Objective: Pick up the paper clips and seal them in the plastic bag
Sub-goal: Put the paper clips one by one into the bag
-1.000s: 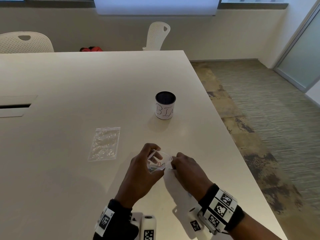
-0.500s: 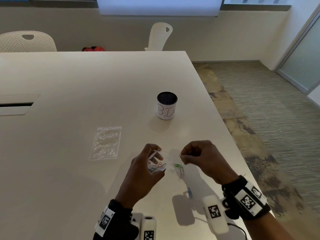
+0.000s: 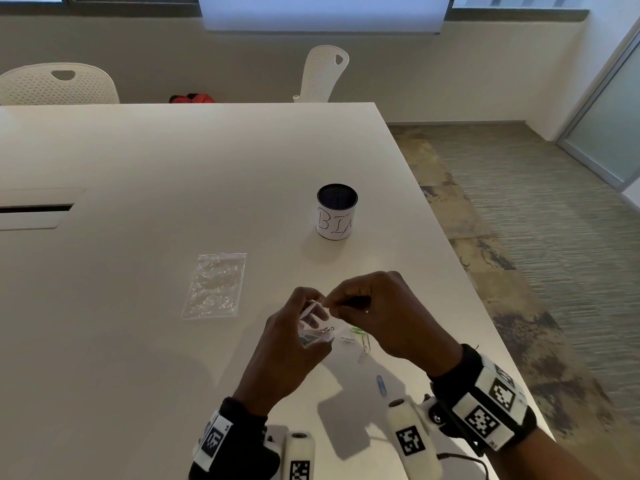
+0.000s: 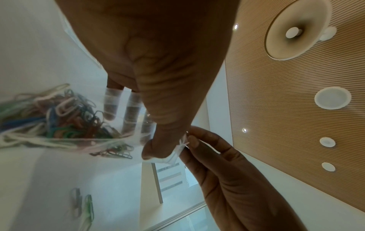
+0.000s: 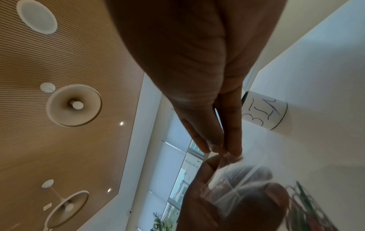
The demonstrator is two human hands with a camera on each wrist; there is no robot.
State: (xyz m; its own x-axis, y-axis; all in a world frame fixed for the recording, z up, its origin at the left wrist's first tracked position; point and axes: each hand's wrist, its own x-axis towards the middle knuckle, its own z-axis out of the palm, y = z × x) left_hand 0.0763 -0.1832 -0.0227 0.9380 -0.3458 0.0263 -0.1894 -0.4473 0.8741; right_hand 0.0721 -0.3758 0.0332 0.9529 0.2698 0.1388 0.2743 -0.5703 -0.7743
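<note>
My left hand (image 3: 306,320) holds a small clear plastic bag (image 3: 317,332) just above the white table, its mouth open upward. Several coloured paper clips (image 4: 59,118) lie bunched inside the bag (image 4: 126,125). At the bag's mouth, my right hand (image 3: 332,303) pinches a small white paper clip (image 4: 183,143) between thumb and forefinger (image 5: 233,146). Loose clips remain on the table: a green one (image 3: 360,336) beside the bag and a blue one (image 3: 381,384) nearer me. Two more loose clips (image 4: 84,206) show in the left wrist view.
A second clear bag (image 3: 214,285) lies flat to the left of my hands. A black cup with a white label reading "BIN" (image 3: 336,213) stands beyond them. The table's right edge (image 3: 485,306) runs close to my right hand. White chairs stand behind the table.
My right hand lifted off the table with its fingers pinched, then moved left to the bag's mouth. The left hand kept the bag in place.
</note>
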